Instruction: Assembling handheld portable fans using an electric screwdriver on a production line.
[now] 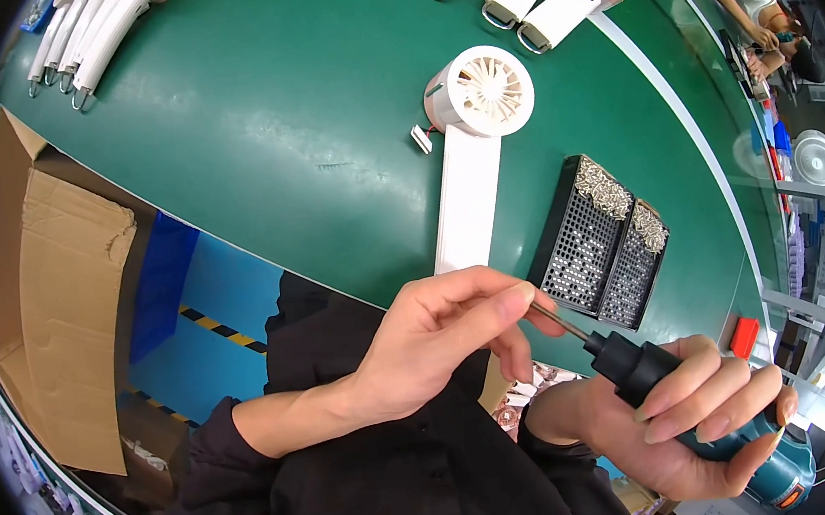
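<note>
My right hand [678,436] is wrapped round a teal and black electric screwdriver [633,365], its thin bit pointing up and left. At the bit's tip, my left hand [431,341] has thumb and forefinger pinched together. Whatever lies between those fingertips is too small or hidden to make out. Beyond the left hand lies a white handheld fan [471,196], its round vaned head away from me and its lower end hidden by that hand. A small white connector [422,140] on red wire sticks out beside the head. Right of the fan sits a black screw tray [581,230] with many small screws.
Several white fan bodies [556,16] with metal loops lie at the table's far side; white handle parts [109,48] are at far left. An open cardboard box [77,313] stands by the green table's [271,152] left edge. Another person [760,20] works at far right.
</note>
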